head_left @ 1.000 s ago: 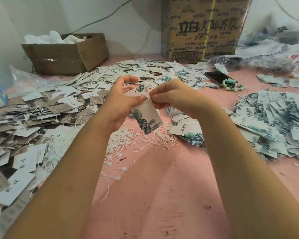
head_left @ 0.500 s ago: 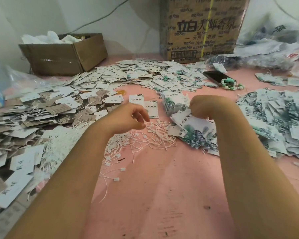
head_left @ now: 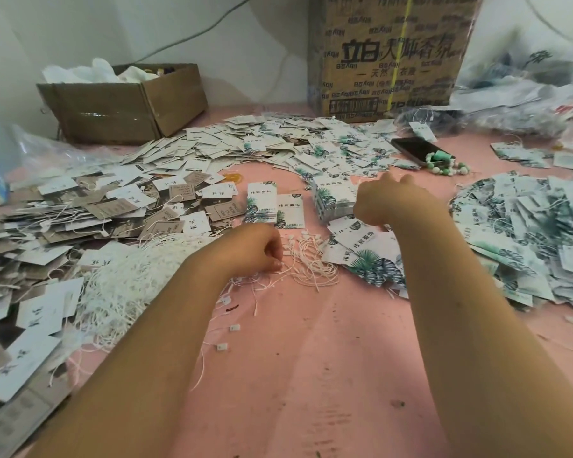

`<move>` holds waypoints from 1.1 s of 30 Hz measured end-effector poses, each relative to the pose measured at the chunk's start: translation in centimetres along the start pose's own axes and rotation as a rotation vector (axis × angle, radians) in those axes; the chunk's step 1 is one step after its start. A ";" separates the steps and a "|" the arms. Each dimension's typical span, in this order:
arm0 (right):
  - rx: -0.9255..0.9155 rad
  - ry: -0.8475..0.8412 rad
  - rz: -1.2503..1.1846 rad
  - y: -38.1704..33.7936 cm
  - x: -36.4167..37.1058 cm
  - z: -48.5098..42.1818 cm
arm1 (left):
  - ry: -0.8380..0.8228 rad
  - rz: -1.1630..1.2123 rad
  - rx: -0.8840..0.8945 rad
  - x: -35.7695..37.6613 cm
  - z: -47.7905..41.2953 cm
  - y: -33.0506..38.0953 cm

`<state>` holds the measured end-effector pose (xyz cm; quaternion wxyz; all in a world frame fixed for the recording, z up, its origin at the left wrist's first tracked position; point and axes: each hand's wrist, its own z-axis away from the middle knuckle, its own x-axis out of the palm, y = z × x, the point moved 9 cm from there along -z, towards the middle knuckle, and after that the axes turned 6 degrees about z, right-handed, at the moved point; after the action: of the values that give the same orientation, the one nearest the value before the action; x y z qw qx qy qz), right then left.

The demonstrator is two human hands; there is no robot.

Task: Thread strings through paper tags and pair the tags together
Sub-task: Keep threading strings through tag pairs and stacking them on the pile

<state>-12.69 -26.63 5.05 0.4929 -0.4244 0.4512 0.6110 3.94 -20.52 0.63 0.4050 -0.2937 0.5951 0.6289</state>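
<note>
My left hand (head_left: 257,248) is down on the loose white strings (head_left: 308,261) at the table's middle, its curled fingertips pinching one string. My right hand (head_left: 389,203) hovers curled beside a neat stack of leaf-print tags (head_left: 331,195); its fingers are hidden behind the hand, so any hold is unclear. Two more leaf-print tags (head_left: 262,203) lie flat left of the stack. Several leaf-print tags (head_left: 368,256) lie under my right forearm. A heap of strung tags (head_left: 526,233) fills the right side.
White and brown tags (head_left: 90,206) and a thick bundle of strings (head_left: 129,282) cover the left. A phone (head_left: 417,149) and bead bracelet (head_left: 444,166) lie beyond my right hand. An open cardboard box (head_left: 123,107), a tall carton (head_left: 387,54) and plastic bags (head_left: 526,87) line the back of the pink table (head_left: 295,375).
The leaf-print tag both hands held up a second ago is gone from them. My left hand dropped to the strings; my right hand swung out right, then forward to the tag stack.
</note>
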 end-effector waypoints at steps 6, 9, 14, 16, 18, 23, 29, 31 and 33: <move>-0.236 -0.001 -0.241 -3.8 -0.9 1.1 | -0.024 -0.007 0.012 0.2 -0.2 -0.1; -0.366 -0.147 -0.428 -5.6 0.2 2.0 | 0.019 0.079 0.020 -0.4 -0.1 0.0; -0.406 -0.329 -0.701 -7.8 1.6 2.9 | 0.260 0.444 0.083 -3.9 0.6 1.6; -0.391 -0.324 -0.841 -8.0 1.3 2.7 | 0.297 0.515 0.104 -4.6 0.8 2.1; -0.385 -0.279 -1.010 -7.9 0.7 2.3 | 0.306 0.515 0.118 -4.8 1.0 2.5; -0.364 -0.190 -1.460 -6.4 -0.8 1.3 | 0.234 0.485 0.095 -4.3 1.0 2.3; -0.262 0.027 -1.723 -3.2 -1.7 0.1 | 0.088 0.379 0.041 -2.3 0.8 1.2; -0.253 0.075 -1.828 -2.5 -1.7 -0.1 | 0.119 0.374 0.024 -2.1 0.5 0.6; -0.240 0.096 -1.933 -2.2 -1.4 -0.4 | 0.202 0.373 0.018 -2.2 0.2 -0.1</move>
<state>-10.27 -27.12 5.97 0.7164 -0.6833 -0.1370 -0.0329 5.15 -20.72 2.49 0.2226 -0.2362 0.6823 0.6551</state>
